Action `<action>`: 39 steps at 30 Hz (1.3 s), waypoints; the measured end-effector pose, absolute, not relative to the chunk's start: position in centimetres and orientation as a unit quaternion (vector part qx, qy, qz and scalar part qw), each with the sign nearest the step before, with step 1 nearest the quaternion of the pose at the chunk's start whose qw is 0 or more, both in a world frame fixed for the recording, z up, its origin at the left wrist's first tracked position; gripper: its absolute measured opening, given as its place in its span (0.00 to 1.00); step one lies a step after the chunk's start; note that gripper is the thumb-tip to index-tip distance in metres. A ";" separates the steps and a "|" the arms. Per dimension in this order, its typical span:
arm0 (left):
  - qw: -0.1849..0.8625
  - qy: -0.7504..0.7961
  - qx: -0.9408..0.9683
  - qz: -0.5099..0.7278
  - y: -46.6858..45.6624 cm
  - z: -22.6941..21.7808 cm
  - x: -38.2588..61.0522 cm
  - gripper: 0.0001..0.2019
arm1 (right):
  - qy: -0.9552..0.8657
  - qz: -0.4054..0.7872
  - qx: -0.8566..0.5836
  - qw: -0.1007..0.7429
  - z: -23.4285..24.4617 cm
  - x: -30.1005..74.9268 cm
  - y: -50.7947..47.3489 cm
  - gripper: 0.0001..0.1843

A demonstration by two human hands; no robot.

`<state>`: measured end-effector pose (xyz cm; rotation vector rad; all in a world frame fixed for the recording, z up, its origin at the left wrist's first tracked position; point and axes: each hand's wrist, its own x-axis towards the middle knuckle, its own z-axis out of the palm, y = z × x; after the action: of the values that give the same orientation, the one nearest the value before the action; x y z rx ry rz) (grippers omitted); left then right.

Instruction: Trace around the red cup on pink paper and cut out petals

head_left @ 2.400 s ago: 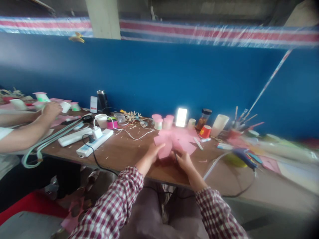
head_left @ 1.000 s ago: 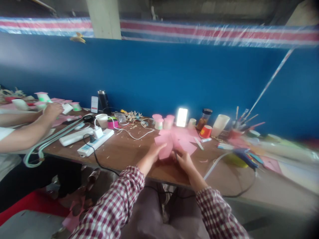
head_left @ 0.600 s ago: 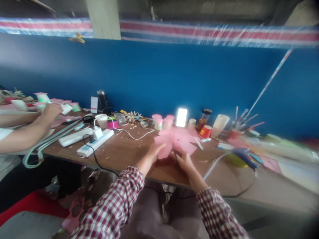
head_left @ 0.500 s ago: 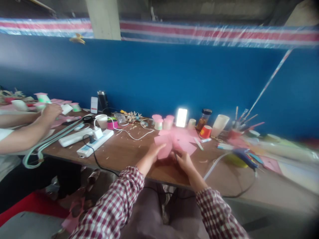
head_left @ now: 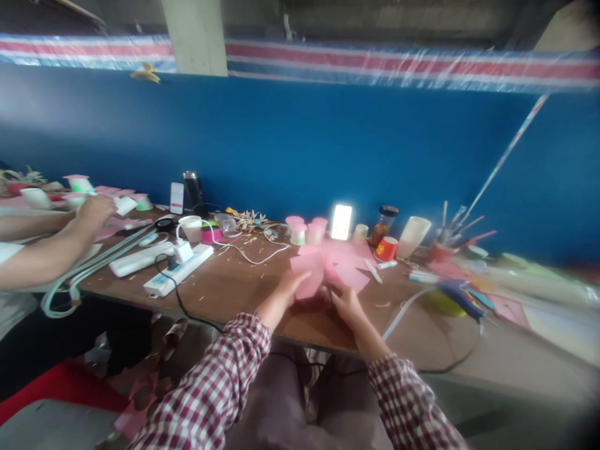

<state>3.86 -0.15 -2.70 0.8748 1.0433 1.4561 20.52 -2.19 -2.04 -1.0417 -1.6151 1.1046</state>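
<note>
My left hand (head_left: 288, 289) pinches a sheet of pink paper (head_left: 307, 275), thumb on top, just above the front part of the table. Close against the paper's right side, my right hand (head_left: 344, 305) is closed around dark-handled scissors (head_left: 332, 296), whose blades are mostly hidden. A narrow piece of the paper curls up between the two hands. More pink paper (head_left: 359, 251) lies flat behind and to the right. Beyond it stand two paper cups (head_left: 298, 235) topped with pink discs, and a brightly lit phone (head_left: 342, 222) propped upright.
A power strip (head_left: 180, 270) with plugs and cables lies on the left. At the right stand a red paper cup (head_left: 387, 249), a lidded jar (head_left: 384, 224) and a glue gun (head_left: 459, 297) with its cable. A co-worker's hand (head_left: 96, 212) handles a white cup at far left.
Almost nothing differs. Both hands stay on the pink paper and scissors in nearly the same place; the view shifts very slightly.
</note>
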 end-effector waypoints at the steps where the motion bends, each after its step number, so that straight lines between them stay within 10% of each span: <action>1: 0.544 0.439 0.368 0.614 -0.2 -2.6 3.9 0.19 | -0.652 0.446 -0.421 0.446 -2.0 20.5 -2.2 0.21; 39: 0.552 0.450 0.370 0.596 -0.2 -2.3 3.5 0.20 | -0.659 0.440 -0.432 0.431 -2.2 20.5 -2.0 0.21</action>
<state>3.48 -0.18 -2.32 0.8743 1.0650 1.4091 20.52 -1.99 -2.24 -1.0781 -1.6422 1.0971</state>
